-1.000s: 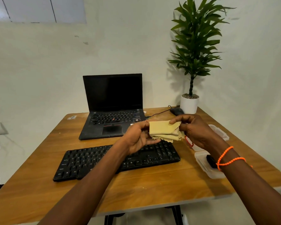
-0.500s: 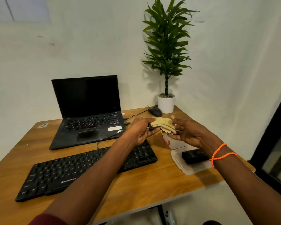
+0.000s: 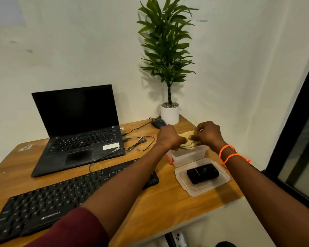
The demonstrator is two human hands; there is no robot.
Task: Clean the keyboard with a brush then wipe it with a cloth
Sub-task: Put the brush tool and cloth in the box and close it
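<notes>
A folded yellow cloth (image 3: 186,139) sits over the open top of a clear plastic box (image 3: 187,155) at the right of the wooden desk (image 3: 168,200). My left hand (image 3: 169,137) grips its left end and my right hand (image 3: 208,133) pinches its right end, both hands curled over the box. The black keyboard (image 3: 48,204) lies at the front left of the desk, partly under my left forearm. No brush is visible.
The box's lid (image 3: 202,177) lies in front of it with a small black device (image 3: 202,173) on it. An open black laptop (image 3: 78,129) stands behind the keyboard, with loose cables (image 3: 141,142), a mouse (image 3: 158,123) and a potted plant (image 3: 169,111) at the back right.
The cloth was held up between both hands over the keyboard; both hands have carried it right and down onto the plastic box. The view has swung to the right.
</notes>
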